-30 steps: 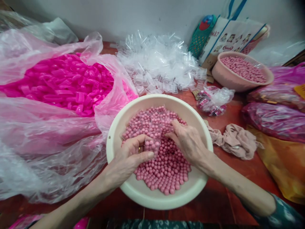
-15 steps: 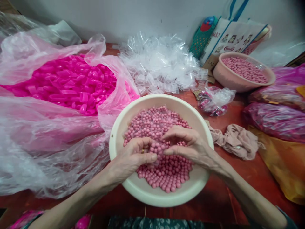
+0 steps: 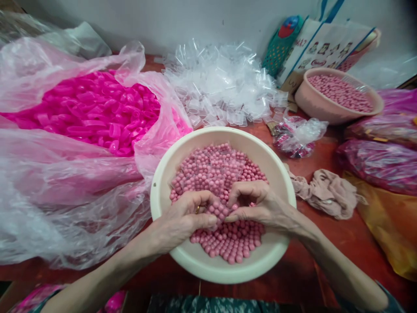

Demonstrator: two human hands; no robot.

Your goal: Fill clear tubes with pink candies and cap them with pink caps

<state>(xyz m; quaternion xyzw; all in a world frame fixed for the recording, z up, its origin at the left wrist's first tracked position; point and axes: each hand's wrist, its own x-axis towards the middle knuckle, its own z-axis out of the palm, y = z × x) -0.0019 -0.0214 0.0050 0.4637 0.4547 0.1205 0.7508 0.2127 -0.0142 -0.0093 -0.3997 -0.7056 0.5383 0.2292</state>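
A round cream basin point(image 3: 164, 163) holds a heap of pink beads point(image 3: 228, 250), several of them in small clear packets point(image 3: 211, 167) at the back. Over the heap, my left hand point(image 3: 192, 213), with a ring on one finger, grips a small clear bag of pink beads point(image 3: 217, 211) between thumb and fingers. My right hand point(image 3: 260, 206) is at that bag's right edge, thumb and index finger bent toward each other on it. The exact contact of the right fingertips is hard to make out.
To the left, a large plastic bag point(image 3: 97, 167) lies open around bright pink plastic pieces point(image 3: 100, 108). Clear plastic pieces point(image 3: 221, 87) are piled behind the basin. At right are a second basin point(image 3: 319, 102), a crumpled cloth point(image 3: 332, 195) and wrapped pink bundles point(image 3: 381, 165).
My right hand has moved in closer to the small bag, its thumb and index finger now nearer together. The left hand keeps its grip. The view has shifted slightly.
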